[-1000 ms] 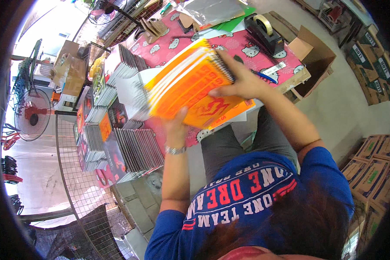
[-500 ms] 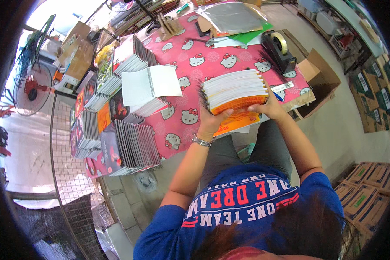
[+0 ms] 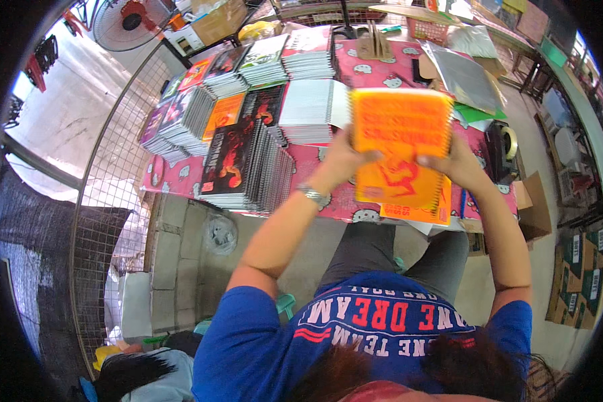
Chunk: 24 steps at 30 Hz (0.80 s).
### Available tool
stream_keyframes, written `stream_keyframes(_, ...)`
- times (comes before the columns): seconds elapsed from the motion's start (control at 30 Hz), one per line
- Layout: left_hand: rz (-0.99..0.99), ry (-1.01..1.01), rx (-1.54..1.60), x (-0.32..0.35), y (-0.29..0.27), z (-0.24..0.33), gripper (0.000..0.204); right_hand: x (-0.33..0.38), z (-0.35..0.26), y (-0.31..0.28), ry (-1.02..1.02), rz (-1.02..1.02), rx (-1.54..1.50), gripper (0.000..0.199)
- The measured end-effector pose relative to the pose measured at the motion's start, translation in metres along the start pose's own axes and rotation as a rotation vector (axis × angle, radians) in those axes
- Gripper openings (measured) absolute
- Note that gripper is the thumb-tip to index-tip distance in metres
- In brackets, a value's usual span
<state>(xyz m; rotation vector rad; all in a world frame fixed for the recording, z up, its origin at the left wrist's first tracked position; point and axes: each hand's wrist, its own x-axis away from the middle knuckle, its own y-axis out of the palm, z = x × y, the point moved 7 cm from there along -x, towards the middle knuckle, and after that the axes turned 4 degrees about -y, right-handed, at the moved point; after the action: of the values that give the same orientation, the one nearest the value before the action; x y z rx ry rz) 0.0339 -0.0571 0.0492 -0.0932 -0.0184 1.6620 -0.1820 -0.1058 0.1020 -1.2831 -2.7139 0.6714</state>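
Note:
A stack of orange-covered spiral notebooks is held up over the near edge of the table, its orange cover turned to me. My left hand is closed on its left side, thumb across the cover. On the right side my right hand grips it the same way; the fingers behind are hidden. Below the stack, another orange cover lies at the table edge. Just left of my left hand stands a pile of spiral notebooks with white pages on top.
Notebook stacks with dark covers and mixed covers fill the table's left part. A tape dispenser, grey sheets and an open carton are at right. A wire mesh panel rises at left; another person's head shows lower left.
The notebook stack has been raised and tipped, so its orange cover shows instead of the page edges. My view has turned left, and another person has come into sight at lower left.

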Motion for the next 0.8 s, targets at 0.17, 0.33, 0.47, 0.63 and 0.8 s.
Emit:
stream_keyframes(0.17,0.082,-0.331,0.138,0.048,-0.164,0.056,0.048,-0.082,-0.049,0.130,0.095,-0.117,-0.497,0.073)
stream_keyframes(0.33,0.294,-0.518,-0.023,0.091,-0.293,0.097,0.053,-0.133,-0.113,0.251,0.196,-0.355,-0.815,0.076)
stream_keyframes(0.47,0.406,-0.592,-0.146,0.099,-0.335,0.071,0.052,-0.168,-0.099,0.312,0.296,-0.405,-0.870,0.074)
stream_keyframes(0.63,0.483,-0.521,-0.679,0.105,-0.328,0.048,0.050,-0.163,-0.082,0.328,0.423,-0.364,-0.818,0.071)
stream_keyframes(0.8,0.607,-0.591,-0.613,0.105,-0.345,0.032,0.059,-0.149,-0.091,0.312,0.363,-0.605,-1.082,0.063)
